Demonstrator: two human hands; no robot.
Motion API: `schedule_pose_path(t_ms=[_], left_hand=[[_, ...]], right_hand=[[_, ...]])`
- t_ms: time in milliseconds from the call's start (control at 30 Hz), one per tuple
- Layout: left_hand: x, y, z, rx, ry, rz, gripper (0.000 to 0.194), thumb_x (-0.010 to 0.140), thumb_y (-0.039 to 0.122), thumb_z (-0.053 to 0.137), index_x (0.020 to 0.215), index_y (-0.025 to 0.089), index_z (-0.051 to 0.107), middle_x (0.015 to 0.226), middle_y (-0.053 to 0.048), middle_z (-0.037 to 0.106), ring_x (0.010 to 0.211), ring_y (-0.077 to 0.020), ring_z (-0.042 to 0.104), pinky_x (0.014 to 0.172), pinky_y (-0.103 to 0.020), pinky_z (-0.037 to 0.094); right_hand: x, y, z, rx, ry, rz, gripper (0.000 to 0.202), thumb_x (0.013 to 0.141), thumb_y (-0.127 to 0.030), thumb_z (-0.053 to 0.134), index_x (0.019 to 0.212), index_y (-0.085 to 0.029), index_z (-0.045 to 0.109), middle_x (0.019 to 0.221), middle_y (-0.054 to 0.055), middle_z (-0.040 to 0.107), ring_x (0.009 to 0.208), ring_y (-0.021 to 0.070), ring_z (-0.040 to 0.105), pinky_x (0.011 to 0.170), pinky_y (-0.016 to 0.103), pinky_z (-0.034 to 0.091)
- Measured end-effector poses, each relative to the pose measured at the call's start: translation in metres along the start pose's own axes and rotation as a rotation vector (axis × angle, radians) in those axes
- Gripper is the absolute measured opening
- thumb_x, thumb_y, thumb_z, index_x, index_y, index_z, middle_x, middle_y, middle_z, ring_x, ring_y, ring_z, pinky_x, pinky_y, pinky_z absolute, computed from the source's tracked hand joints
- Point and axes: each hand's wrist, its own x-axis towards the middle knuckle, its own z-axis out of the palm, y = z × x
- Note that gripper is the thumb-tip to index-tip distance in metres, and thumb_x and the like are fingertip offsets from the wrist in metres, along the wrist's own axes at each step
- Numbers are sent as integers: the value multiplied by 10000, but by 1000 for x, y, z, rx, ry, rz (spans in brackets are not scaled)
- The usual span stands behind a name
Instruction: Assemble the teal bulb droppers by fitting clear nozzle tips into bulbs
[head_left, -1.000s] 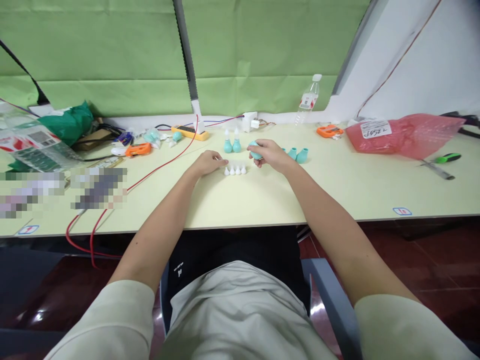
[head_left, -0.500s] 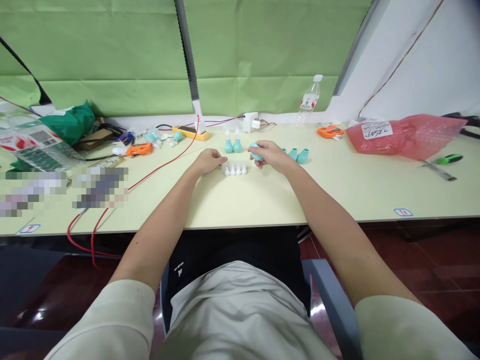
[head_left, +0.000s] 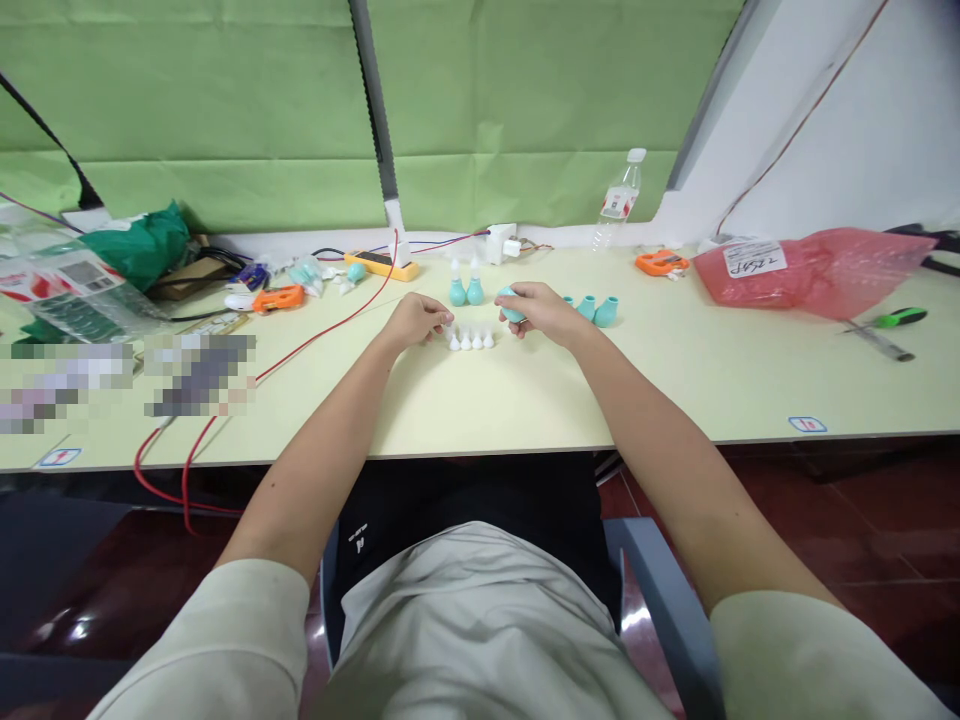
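My right hand [head_left: 541, 312] is closed round a turquoise rubber bulb [head_left: 511, 305], above the table. To its left, my left hand [head_left: 420, 322] pinches a small white nozzle [head_left: 448, 330] at its fingertips; the fingers partly hide it. Several white nozzles [head_left: 478, 342] stand upright in a row between and just in front of the hands. Behind that row are two turquoise bulbs [head_left: 474, 292] with white nozzles on top. More turquoise bulbs [head_left: 606, 312], without nozzles, stand beyond my right wrist, which partly covers them.
A yellow multimeter [head_left: 382, 265] and a white plug [head_left: 502, 244] lie at the back. On the left are orange tools [head_left: 277, 298], bags and a red cable [head_left: 330, 328]. A plastic bottle [head_left: 619, 200], a pink bag [head_left: 810, 270] and a green-handled tool [head_left: 900, 318] are on the right.
My left hand has lifted very slightly at the left end of the nozzle row. My right hand keeps its hold on the bulb, almost still.
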Motion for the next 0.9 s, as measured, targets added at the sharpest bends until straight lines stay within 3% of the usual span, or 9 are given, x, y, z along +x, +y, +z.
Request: schedule_pose_path(t_ms=[233, 400, 633, 900], left_hand=[[-3, 6, -1, -12, -7, -36, 251, 741, 406, 785, 782, 160, 770, 754, -100, 729, 617, -163, 651, 487, -253, 493], [-7, 16, -7, -26, -133, -73, 279, 682, 370, 812, 891, 186, 799, 834, -97, 746, 744, -207, 711, 485, -239, 482], [-8, 15, -6, 12, -151, -65, 208, 676, 333, 795, 826, 189, 790, 770, -90, 732, 678, -187, 678, 471, -241, 447], [-9, 15, -1, -45, -155, -74, 236, 694, 355, 836, 796, 163, 746, 724, -103, 723, 627, -185, 662, 493, -273, 496]], right_hand=[[0, -2, 1, -8, -1, 4, 298, 882, -421, 778, 835, -183, 605, 841, 72, 682, 543, 118, 602, 463, 267, 524], [-3, -5, 2, -6, 6, 11, 256, 894, -383, 759, 835, -177, 620, 834, 73, 681, 542, 118, 597, 453, 256, 518], [-3, -4, 1, -16, -2, 7, 268, 895, -395, 758, 833, -178, 614, 851, 79, 679, 557, 119, 601, 458, 243, 521], [-1, -1, 1, -30, -9, 6, 237, 910, -369, 732, 848, -173, 615, 857, 76, 672, 559, 124, 607, 458, 255, 523]])
